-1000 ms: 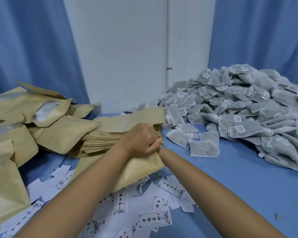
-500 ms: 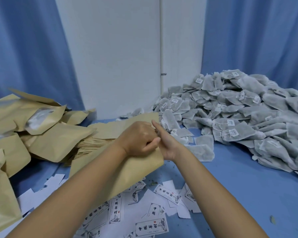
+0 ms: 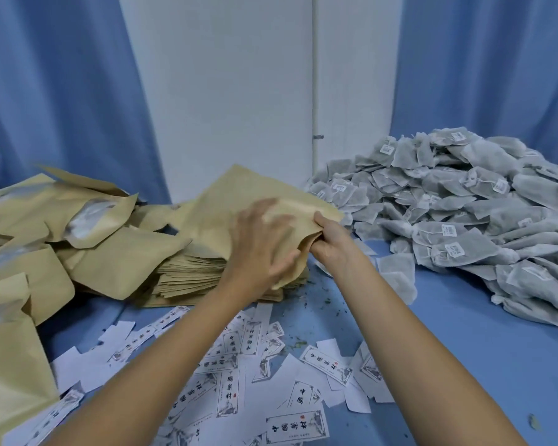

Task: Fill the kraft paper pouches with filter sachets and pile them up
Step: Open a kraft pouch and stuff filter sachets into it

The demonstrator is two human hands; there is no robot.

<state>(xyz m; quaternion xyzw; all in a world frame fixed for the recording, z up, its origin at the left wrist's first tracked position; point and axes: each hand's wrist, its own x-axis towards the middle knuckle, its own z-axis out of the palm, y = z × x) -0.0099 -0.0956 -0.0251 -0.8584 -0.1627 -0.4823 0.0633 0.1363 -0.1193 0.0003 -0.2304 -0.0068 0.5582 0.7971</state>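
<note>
The pouch (image 3: 239, 201) is lifting higher over the stack (image 3: 190, 278) at mid-tabletop (image 3: 464, 349), left hand (image 3: 258, 246) now spreading flat on it, right hand (image 3: 329, 243) pinching its right edge, while filled pouches (image 3: 45, 236) are piling at the left edge and many sachets (image 3: 464, 220) are waiting right.

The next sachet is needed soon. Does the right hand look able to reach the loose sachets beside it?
Probably yes, once freed: the right hand now pinches the kraft pouch, but the loose sachets lie just to its right on the blue table, nothing between.
</note>
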